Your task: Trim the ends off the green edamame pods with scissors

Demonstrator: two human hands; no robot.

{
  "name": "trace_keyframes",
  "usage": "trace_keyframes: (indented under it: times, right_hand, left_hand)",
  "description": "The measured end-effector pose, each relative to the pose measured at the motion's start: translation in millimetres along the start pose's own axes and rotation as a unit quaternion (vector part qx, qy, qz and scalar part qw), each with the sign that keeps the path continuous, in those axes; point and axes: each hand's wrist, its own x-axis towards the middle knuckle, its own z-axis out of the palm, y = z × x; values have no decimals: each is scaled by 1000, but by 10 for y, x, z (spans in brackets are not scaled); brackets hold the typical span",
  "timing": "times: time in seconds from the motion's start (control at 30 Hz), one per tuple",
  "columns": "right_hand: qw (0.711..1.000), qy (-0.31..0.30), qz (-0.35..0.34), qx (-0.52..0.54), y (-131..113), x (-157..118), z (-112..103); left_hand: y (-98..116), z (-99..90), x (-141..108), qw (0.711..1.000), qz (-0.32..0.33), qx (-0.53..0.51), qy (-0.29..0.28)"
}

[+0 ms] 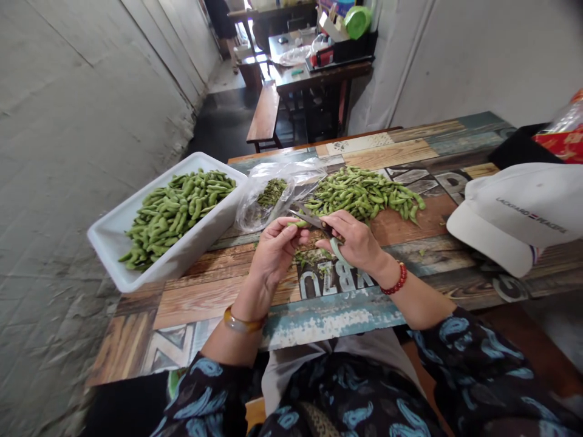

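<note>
With fingers (pixel 286 235) of left hand (pixel 273 249) pinched together, holds one slender green pod (pixel 298 224) above the wood-patterned worktop (pixel 195 303), seemingly to offer it to metal, pale-handled scissors (pixel 314 221), gripped in curled right hand (pixel 357 240).

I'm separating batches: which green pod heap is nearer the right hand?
The loose green pod heap on the plank-patterned table, beyond the right hand; the other sits in a white rectangular plastic tub.
</note>
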Motion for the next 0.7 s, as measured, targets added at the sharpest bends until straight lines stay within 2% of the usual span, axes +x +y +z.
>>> trace_keyframes:
  times: [0.1, 0.27, 0.4, 0.5, 0.6, 0.63, 0.7]
  right_hand:
    - [999, 27, 19, -14, 25, 26, -85]
    - [981, 166, 88, -57, 120, 90, -292]
    - [977, 175, 121, -33, 178, 96, -323]
    - [985, 132, 105, -28, 182, 92, -268]
    - [992, 93, 80, -33, 176, 100, -231]
    - [992, 98, 80, -31, 178, 106, -233]
    - [988, 122, 97, -21, 192, 118, -256]
  left_hand:
    - [51, -31, 11, 1000, 8, 4, 17]
    - [119, -73, 48, 1000, -11, -5, 16]
    - [93, -116, 87, 999, -42, 23, 22]
    - [45, -177, 122, 988, -9, 150, 41]
    - [20, -219, 191, 946, 52, 315, 58]
    - [21, -218, 227, 920, 73, 381, 57]
    - [28, -193, 321, 850, 99, 516, 42]
